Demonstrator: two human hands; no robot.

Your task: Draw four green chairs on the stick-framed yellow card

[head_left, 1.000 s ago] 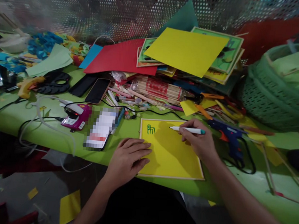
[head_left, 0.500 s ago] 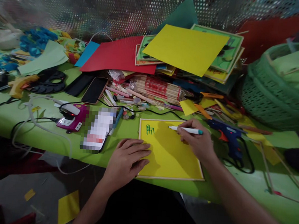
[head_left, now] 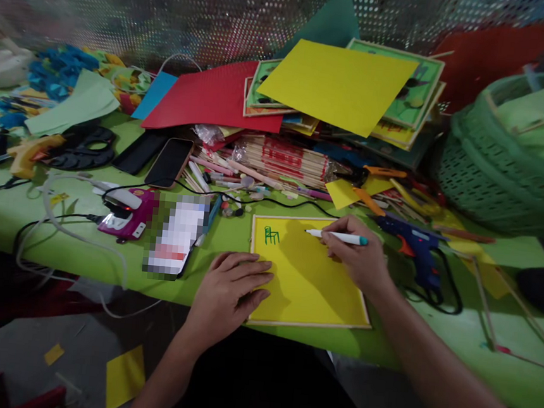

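A yellow sheet framed with thin wooden sticks (head_left: 309,290) lies on the green table in front of me. Near its upper left corner is a small green drawing (head_left: 272,236), shaped like a chair. My left hand (head_left: 233,286) rests flat on the sheet's left edge, fingers stretched out. Between the fingers of my right hand (head_left: 357,256) is a white marker (head_left: 338,236) with a teal end. Its tip points left over the upper middle of the sheet; whether it touches the surface I cannot tell.
Left of the sheet lie a lit phone (head_left: 177,237) and a magenta power strip (head_left: 128,217) with cables. A blue glue gun (head_left: 422,255) lies to the right, before a green basket (head_left: 494,166). Behind are bundled sticks (head_left: 285,159), a dark phone (head_left: 169,162) and stacked coloured sheets (head_left: 334,85).
The view has shifted very slightly. Both hands, the marker and the green drawing look the same as before.
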